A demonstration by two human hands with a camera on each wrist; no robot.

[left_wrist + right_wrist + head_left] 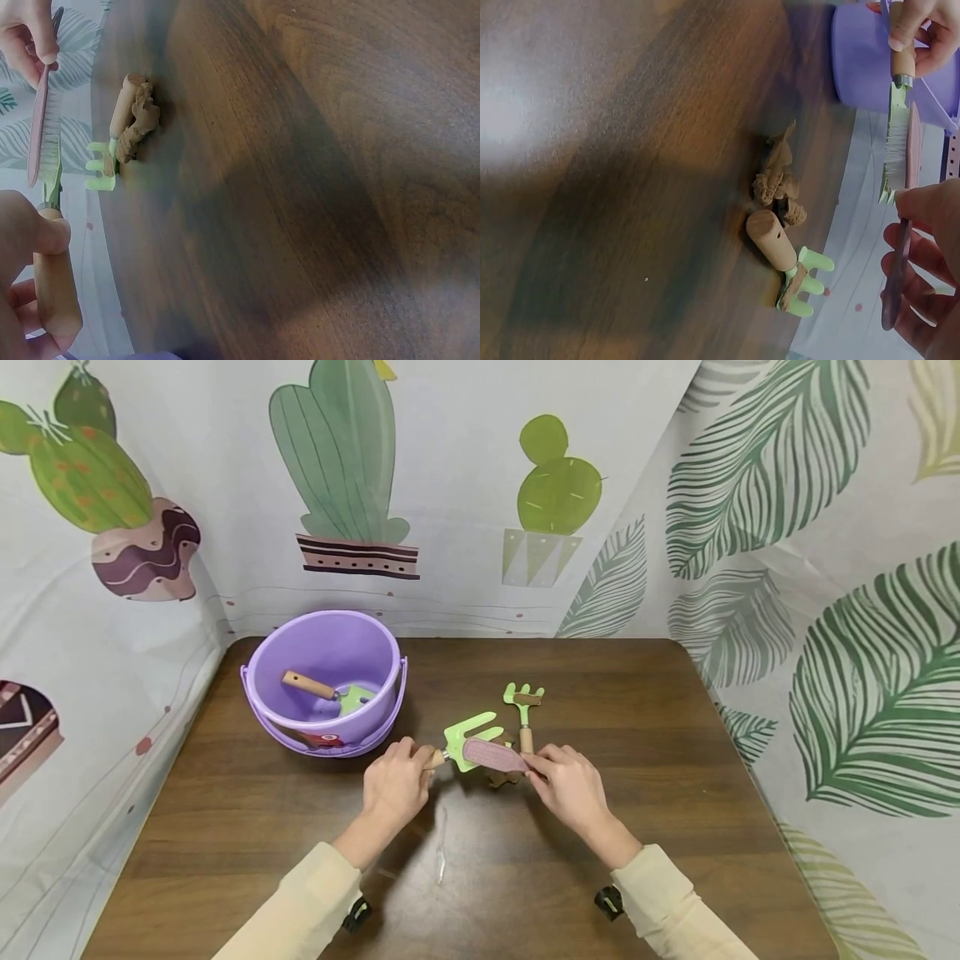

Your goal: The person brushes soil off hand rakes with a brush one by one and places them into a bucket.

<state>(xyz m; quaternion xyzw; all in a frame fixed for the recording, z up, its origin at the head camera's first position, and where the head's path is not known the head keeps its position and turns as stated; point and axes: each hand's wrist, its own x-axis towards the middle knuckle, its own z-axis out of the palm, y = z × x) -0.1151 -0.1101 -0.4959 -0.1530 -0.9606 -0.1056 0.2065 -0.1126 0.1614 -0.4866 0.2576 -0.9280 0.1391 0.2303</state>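
Note:
My left hand [395,782] grips the wooden handle of a small garden fork [56,289] whose green tines point right, held above the table. In my right hand [572,787] is a pink brush [491,755] with a dark handle, pinched between thumb and fingers. Its pale bristles [896,146] lie against the green fork head in the right wrist view. Beneath them, brown lumps of soil or clay [776,184] sit on the table, partly hidden by the brush in the head view. Beside the lumps lies a green hand rake [524,714] with a wooden handle and brown matter on its tines.
A purple bucket [262,693] stands at the back left, its handle hanging down in front. Inside leans a green tool with a wooden handle [309,684]. The brown wooden table [637,710] ends at a printed cloth [465,593] behind.

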